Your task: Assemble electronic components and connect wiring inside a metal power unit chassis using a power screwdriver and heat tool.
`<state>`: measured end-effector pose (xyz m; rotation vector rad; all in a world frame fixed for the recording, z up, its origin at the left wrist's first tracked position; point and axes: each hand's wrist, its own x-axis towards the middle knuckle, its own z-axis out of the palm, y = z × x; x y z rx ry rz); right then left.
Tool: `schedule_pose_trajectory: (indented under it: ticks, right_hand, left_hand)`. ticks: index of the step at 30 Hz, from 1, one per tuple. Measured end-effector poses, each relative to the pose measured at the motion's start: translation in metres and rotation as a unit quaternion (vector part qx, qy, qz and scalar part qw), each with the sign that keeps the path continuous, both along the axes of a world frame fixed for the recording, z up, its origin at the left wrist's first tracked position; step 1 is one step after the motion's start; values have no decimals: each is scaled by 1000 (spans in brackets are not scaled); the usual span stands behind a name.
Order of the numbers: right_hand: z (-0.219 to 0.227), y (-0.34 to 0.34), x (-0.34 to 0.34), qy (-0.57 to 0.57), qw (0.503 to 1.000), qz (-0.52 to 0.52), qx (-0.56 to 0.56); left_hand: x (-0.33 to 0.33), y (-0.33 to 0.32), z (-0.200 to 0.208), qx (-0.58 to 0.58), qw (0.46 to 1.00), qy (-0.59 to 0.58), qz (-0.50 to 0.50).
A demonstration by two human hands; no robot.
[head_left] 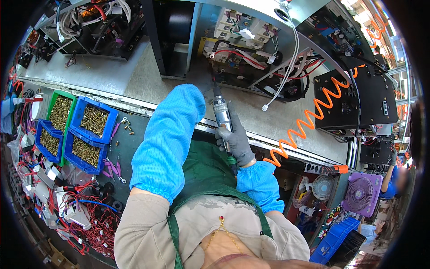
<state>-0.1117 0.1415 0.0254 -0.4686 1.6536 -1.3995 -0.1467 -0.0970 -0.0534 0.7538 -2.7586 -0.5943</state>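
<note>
- A gloved right hand (239, 141) has its grip clamped around a silver power driver (221, 110) at the centre of the frame, the fist wrapped low on the barrel, apparently to steady it and keep the nose aimed toward the top.
- The driver's dark tip reaches in front of a metal cabinet (199, 40) beside exposed wiring; whether it touches anything cannot be told.
- A blue sleeve (166, 143) reaches up alongside; the left hand beyond it is hidden, so its grip cannot be told.
- An orange coiled hose (309, 127) stretches toward upper right, its springy shape likely taking up slack.
- At left, blue bins (85, 168) and a green bin (66, 93) hold brass-coloured screws (95, 119), presumably grouped for easy reach.
- Purple-handled pliers (112, 168) lie beside them on the dark worktop (139, 134), seemingly kept handy.
</note>
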Motion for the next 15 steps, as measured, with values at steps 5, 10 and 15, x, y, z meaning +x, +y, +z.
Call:
schedule_pose_trajectory:
  ticks: [5, 10, 15]
  right_hand:
    - [-19, 7, 2, -185, 975, -38, -116]
    - [-11, -10, 22, -363, 889, -71, -271]
    - [-23, -11, 15, -203, 960, -67, -180]
  left_hand:
    - [6, 6, 16, 51, 998, 29, 2]
    - [5, -2, 1, 76, 995, 59, 14]
    - [0, 2, 25, 162, 985, 65, 17]
